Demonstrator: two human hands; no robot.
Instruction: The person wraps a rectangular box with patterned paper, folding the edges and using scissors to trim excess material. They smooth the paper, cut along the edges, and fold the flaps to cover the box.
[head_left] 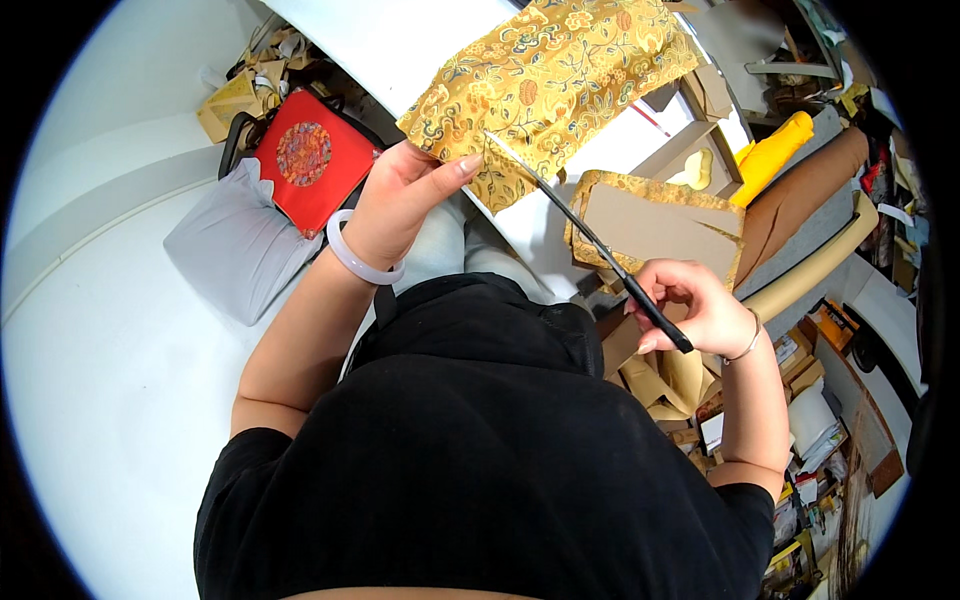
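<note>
My left hand (405,205) pinches the near edge of a gold brocade cloth (560,85) with a flower pattern, thumb on top. A white bangle (358,250) circles that wrist. My right hand (690,308) is closed round the black handle of a long, slim tool that looks like scissors (590,238) seen edge-on. Their pale tip lies at the cloth's near part, just right of my left thumb. Whether the blades are apart does not show. Beneath the scissors, right of the cloth, rests a grey-beige board with gold brocade edging (655,222).
The white table (375,45) runs under the cloth. An open box (690,165), a yellow roll (775,155) and a brown roll (805,195) lie to the right. At the left are a red bag (320,195) and a grey plastic bag (235,245). Clutter fills the lower right.
</note>
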